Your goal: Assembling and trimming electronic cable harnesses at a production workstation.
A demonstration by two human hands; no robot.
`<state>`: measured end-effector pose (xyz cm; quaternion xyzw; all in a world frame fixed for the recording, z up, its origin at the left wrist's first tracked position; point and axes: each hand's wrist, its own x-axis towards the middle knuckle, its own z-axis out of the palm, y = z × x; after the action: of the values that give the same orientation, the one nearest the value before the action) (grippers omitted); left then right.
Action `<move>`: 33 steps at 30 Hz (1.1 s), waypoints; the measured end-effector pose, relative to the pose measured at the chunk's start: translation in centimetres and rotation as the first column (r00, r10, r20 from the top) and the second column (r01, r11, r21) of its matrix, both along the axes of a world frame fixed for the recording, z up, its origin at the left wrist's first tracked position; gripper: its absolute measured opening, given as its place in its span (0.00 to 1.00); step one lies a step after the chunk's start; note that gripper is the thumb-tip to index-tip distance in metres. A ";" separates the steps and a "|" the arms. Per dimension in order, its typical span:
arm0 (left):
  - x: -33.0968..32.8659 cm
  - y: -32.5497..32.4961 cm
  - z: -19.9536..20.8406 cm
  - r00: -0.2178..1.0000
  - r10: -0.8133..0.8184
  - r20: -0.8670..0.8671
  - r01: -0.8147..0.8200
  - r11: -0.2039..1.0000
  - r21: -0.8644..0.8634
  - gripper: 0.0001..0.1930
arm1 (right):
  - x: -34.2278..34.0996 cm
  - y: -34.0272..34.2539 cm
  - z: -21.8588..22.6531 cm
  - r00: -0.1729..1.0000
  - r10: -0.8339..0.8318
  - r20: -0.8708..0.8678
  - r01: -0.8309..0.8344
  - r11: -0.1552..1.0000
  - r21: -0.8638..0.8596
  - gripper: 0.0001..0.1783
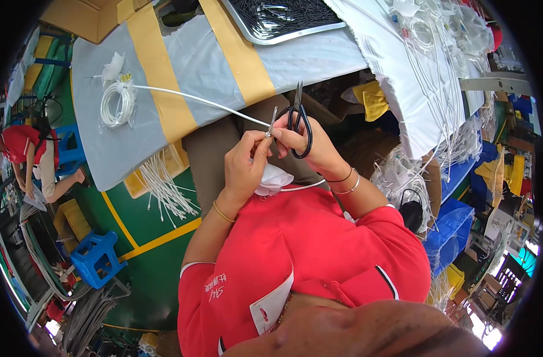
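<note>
My left hand (246, 162) pinches the end of a white cable (209, 104) between thumb and fingers, above my lap. From there the cable runs left to a coil (118, 106) in a clear bag on the table. Black-handled scissors (299, 98) hang in my right hand (319, 146), blades pointing away from me. The thumb and fingertips of that hand also meet at the cable end, where a thin greyish strip (274, 115) sticks up. Under my hands lies a crumpled white wrapping (274, 178) with a length of white cable coming out of it.
The table (218, 77) has a grey cover and tan tape strips. A metal tray (277, 39) of small black pieces stands at its far edge. White cables (429, 77) drape over cloth on the right. Cable ends (167, 187) hang low left; a blue stool (97, 259) and a seated person are farther left.
</note>
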<state>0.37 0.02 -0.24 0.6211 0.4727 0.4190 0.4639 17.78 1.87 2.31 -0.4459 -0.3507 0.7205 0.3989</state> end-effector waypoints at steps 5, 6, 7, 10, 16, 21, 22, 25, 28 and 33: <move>0.0 0.0 0.0 0.996 0.014 -0.088 -0.009 0.998 0.062 0.03 | -0.1 0.1 -0.9 1.000 0.019 -0.005 -0.019 0.999 0.046 0.10; 0.0 0.0 0.1 0.999 -0.011 -0.052 0.014 0.998 0.058 0.03 | -0.1 0.2 -1.2 1.000 0.023 -0.014 -0.022 0.998 0.052 0.10; 0.1 0.1 0.3 0.999 -0.036 -0.015 0.036 0.998 0.054 0.03 | -0.2 0.3 -1.4 1.000 0.023 -0.014 -0.022 0.998 0.053 0.10; -0.3 0.2 0.6 0.991 -0.090 0.102 0.097 0.993 -0.069 0.03 | -0.6 0.7 -1.9 0.999 0.013 -0.035 -0.013 1.000 0.002 0.11; -0.9 0.4 0.3 0.932 0.065 0.356 0.077 0.926 -0.370 0.03 | 0.3 0.0 -0.8 0.983 -0.132 0.127 0.114 0.984 0.135 0.18; -0.3 0.2 0.5 0.978 0.087 0.189 -0.034 0.963 -0.267 0.04 | 2.1 -1.2 -0.1 0.786 0.108 0.608 -0.362 0.879 0.312 0.25; -0.2 0.1 0.6 0.987 0.076 0.138 -0.044 0.974 -0.223 0.04 | 2.4 -1.2 -0.1 0.737 0.185 0.650 -0.435 0.866 0.247 0.27; 0.0 0.1 1.2 0.998 0.059 0.033 -0.054 0.989 -0.134 0.05 | 2.8 -1.1 0.0 0.620 0.332 0.711 -0.562 0.820 0.108 0.32; 0.1 0.0 1.6 0.998 0.032 -0.044 -0.035 0.997 -0.068 0.05 | 3.0 -1.2 -0.3 0.695 0.368 0.617 -0.520 0.851 0.079 0.35; 0.0 -0.1 1.7 0.996 0.014 -0.093 -0.017 0.999 -0.035 0.05 | 3.3 -0.7 0.4 0.728 0.473 0.497 -0.542 0.841 -0.006 0.36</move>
<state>0.38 -0.04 1.46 0.6277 0.5060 0.3850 0.4492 21.10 1.16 2.69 -0.4678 -0.5959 0.6422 0.1169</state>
